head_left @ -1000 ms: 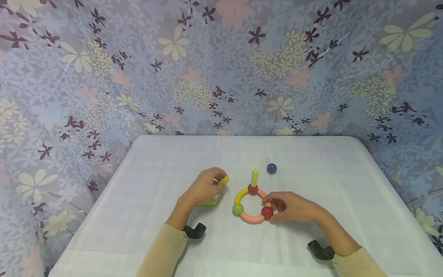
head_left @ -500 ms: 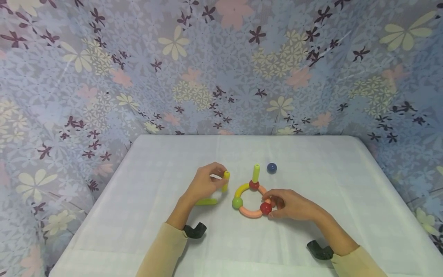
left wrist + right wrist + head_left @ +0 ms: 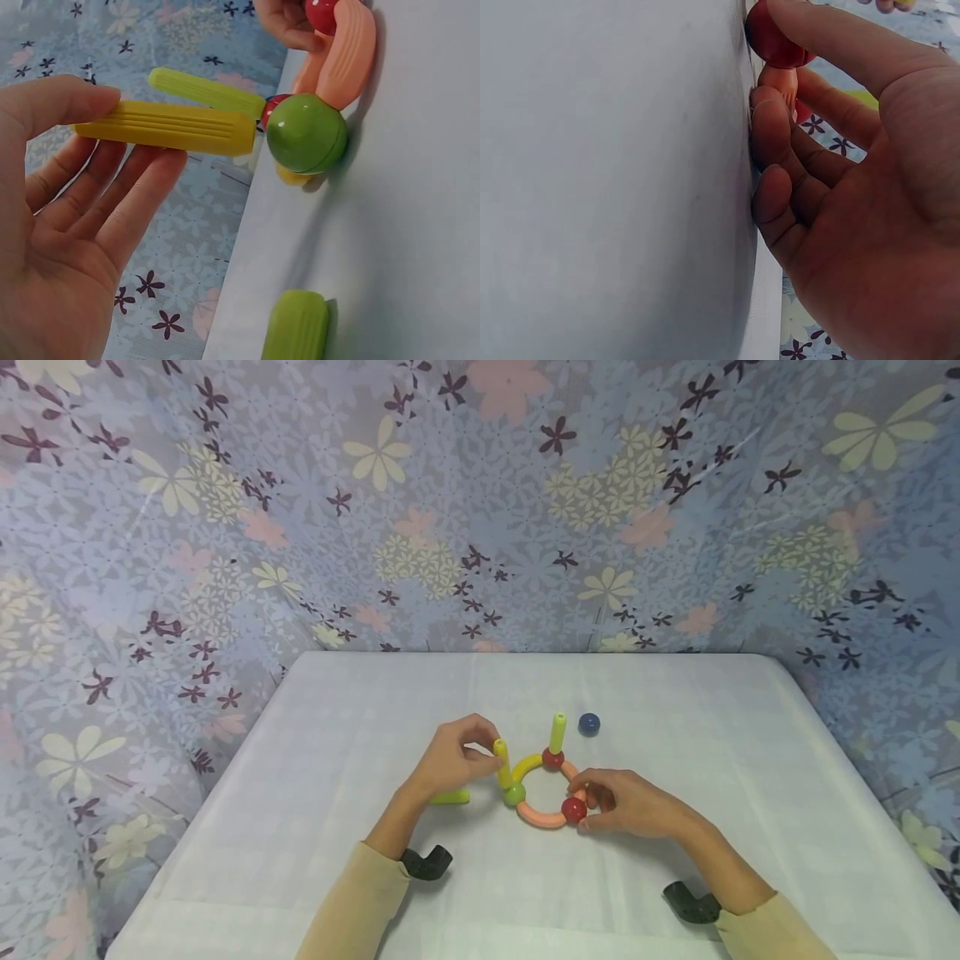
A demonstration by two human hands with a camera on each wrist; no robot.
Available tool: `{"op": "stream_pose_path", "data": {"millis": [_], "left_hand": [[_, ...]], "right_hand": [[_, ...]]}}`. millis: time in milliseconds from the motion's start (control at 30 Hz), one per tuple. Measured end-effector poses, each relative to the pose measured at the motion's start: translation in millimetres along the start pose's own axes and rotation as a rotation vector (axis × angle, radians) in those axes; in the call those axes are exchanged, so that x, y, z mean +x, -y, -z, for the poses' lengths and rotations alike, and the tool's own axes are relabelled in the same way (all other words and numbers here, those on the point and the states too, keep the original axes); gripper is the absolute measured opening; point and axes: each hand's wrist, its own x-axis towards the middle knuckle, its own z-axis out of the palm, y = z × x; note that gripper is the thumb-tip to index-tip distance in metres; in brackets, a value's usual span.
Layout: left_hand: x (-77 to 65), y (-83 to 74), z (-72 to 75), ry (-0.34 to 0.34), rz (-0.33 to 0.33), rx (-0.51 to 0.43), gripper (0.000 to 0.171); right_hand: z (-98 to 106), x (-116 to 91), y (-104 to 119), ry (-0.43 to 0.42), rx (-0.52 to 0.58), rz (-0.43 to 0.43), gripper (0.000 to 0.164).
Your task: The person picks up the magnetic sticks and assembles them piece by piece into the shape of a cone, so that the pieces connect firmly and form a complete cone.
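Observation:
My left hand (image 3: 459, 758) pinches a straight yellow rod (image 3: 502, 765) between thumb and fingers. The rod stands nearly upright, its lower end right at the green ball (image 3: 306, 136) of a ring on the table. Curved pieces form that ring: a yellow one (image 3: 526, 767) and two orange ones, such as the front one (image 3: 542, 818), joined by balls. At its back, a red ball (image 3: 552, 759) bears an upright lime-green rod (image 3: 558, 732). On the ring's right side, my right hand (image 3: 633, 805) holds the nearer red ball (image 3: 574, 811), thumb and fingers around it.
Another green rod (image 3: 453, 797) lies on the table, partly behind my left wrist. Beyond the ring sits a dark blue ball (image 3: 589, 724). A white cloth covers the table (image 3: 375, 693), and a flowered curtain (image 3: 480, 510) hangs behind it.
My left hand has turned the yellow rod upright and brought it right to the green ball. The ring has shifted slightly away from me, my right hand still holding its red ball.

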Motion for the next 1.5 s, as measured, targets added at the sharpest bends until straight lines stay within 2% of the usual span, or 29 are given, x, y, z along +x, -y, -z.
{"op": "stream_pose_path", "data": {"millis": [133,267,400,567,767,967,1200,1400,1500], "left_hand": [[-2.7,-14.1,-2.5,0.006,-0.013,-0.019,0.026],[-4.3,-22.9,-5.3,0.007,-0.060,-0.020,0.025],[-1.4,-12.0,-10.0,0.006,-0.111,0.006,0.025],[3.3,8.3,-14.1,-0.003,-0.118,0.044,0.027],[3.6,12.9,-15.6,0.009,-0.133,0.070,0.027],[4.1,16.0,-16.9,0.075,-0.074,0.182,0.028],[4.0,19.1,-16.0,0.161,0.074,0.292,0.030],[4.8,26.2,-18.6,0.234,0.105,0.382,0.032],[4.2,27.4,-19.4,0.260,0.128,0.398,0.033]], "right_hand": [[-1,0,-1,-0.002,-0.003,-0.006,0.049],[-1,0,-1,-0.003,-0.004,-0.022,0.048],[-1,1,-1,-0.002,0.007,-0.004,0.048],[-1,1,-1,-0.004,0.012,0.002,0.047],[-2,1,-1,-0.013,-0.008,0.015,0.044],[-3,1,-2,-0.017,-0.026,0.008,0.043],[-3,0,-2,-0.020,-0.040,0.013,0.044],[-3,-1,-1,-0.024,-0.039,0.017,0.043],[-3,-1,-1,-0.026,-0.041,0.016,0.043]]}}
